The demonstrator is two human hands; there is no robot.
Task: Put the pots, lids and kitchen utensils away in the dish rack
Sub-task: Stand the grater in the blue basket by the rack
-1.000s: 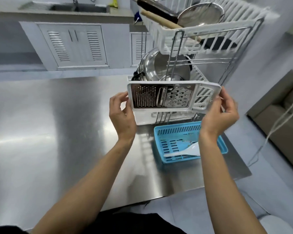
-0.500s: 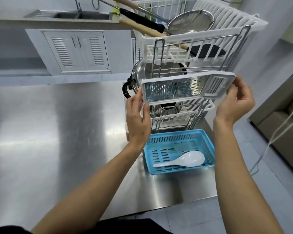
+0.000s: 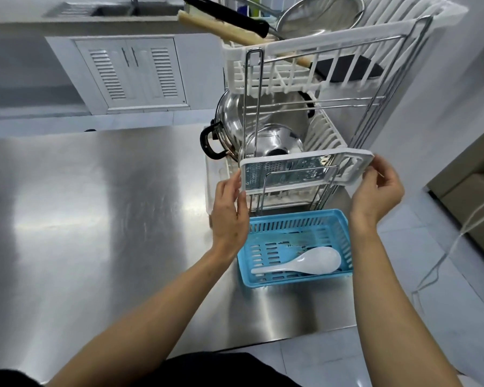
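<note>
Grater (image 3: 305, 173), white-framed with metal blades, is being held flat-on and level at the near end of the rack's (image 3: 330, 55) lower tier, with the rack's front wire posts crossing in front of its face. Left hand (image 3: 231, 212) is pinching the grater's left edge, thumb on the near side and fingers curled behind; right hand (image 3: 375, 191) is gripping the right end at the handle slot, fingers loosely bent around the frame. Whether the grater is resting on the tier or only hanging in the hands is not clear.

Behind it, a steel pot (image 3: 229, 118) with a black handle is lying on its side in the lower tier, and a domed steel lid (image 3: 274, 142) is standing just in front of the pot. Up in the white top tier, a strainer (image 3: 319, 15) is leaning, a wooden rolling pin (image 3: 224, 27) is sticking out over the left rim, and a black-handled utensil (image 3: 227, 15) is lying beside it; a dark flat piece (image 3: 347, 69) is showing through the bars.

On the steel surface (image 3: 95, 219), a blue basket (image 3: 338, 227) is sitting just in front of the rack, under the hands, and a white spoon (image 3: 305, 263) is lying inside it, bowl to the right. A white cord (image 3: 458, 247) is trailing over the floor at the right.
</note>
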